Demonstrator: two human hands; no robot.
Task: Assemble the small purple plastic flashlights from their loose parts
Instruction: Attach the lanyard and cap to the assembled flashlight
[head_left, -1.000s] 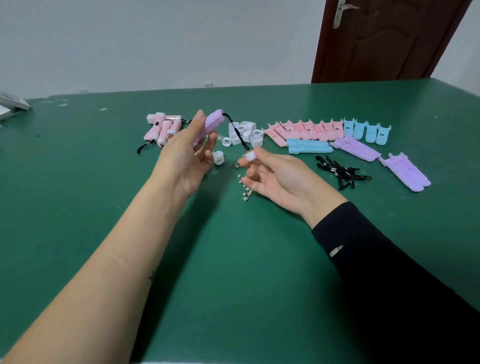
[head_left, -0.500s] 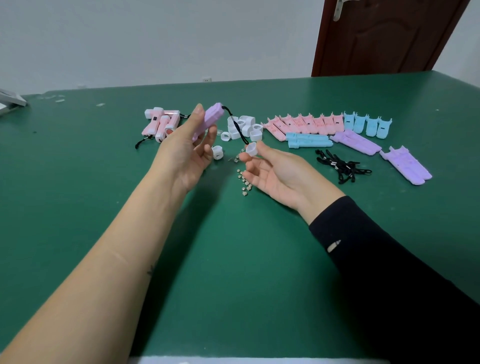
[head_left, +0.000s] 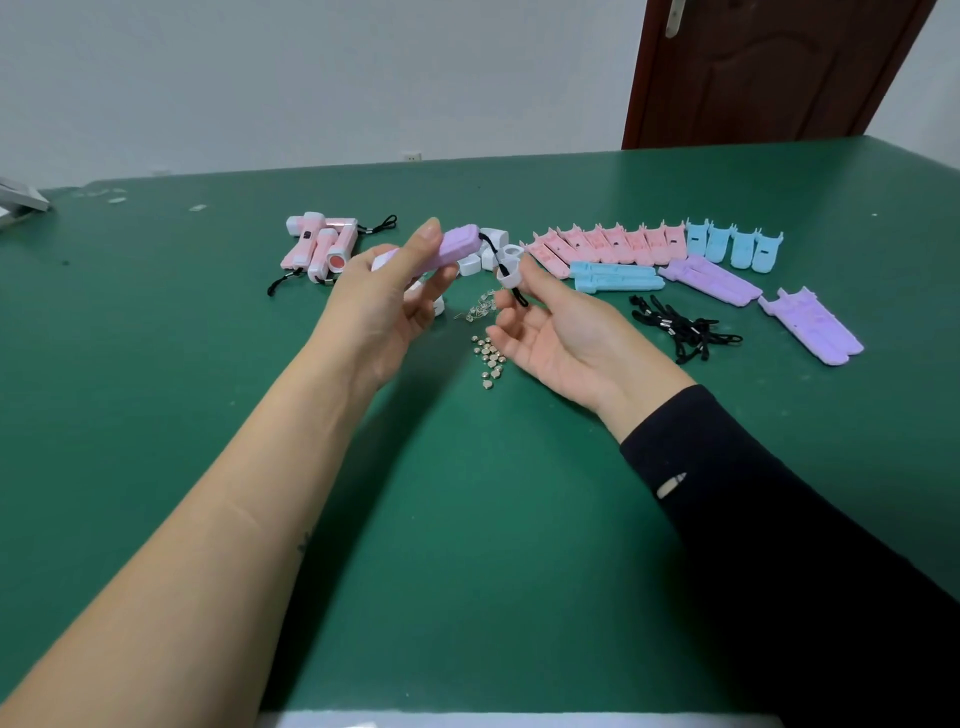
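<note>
Above the middle of the green table (head_left: 467, 519), just this side of the loose parts, the slip I'd watch for is the small white ring (head_left: 509, 279). The right hand (head_left: 561, 332) has it only by thumb and fingertip, the other fingers spread loose. The black lanyard (head_left: 492, 250) crosses it, through or in front I can't tell, so a snag could flick it down among the button cells (head_left: 488, 358). The left hand (head_left: 384, 312) is curled firmly round the purple flashlight body (head_left: 454, 248), held raised, cord end toward the ring.
</note>
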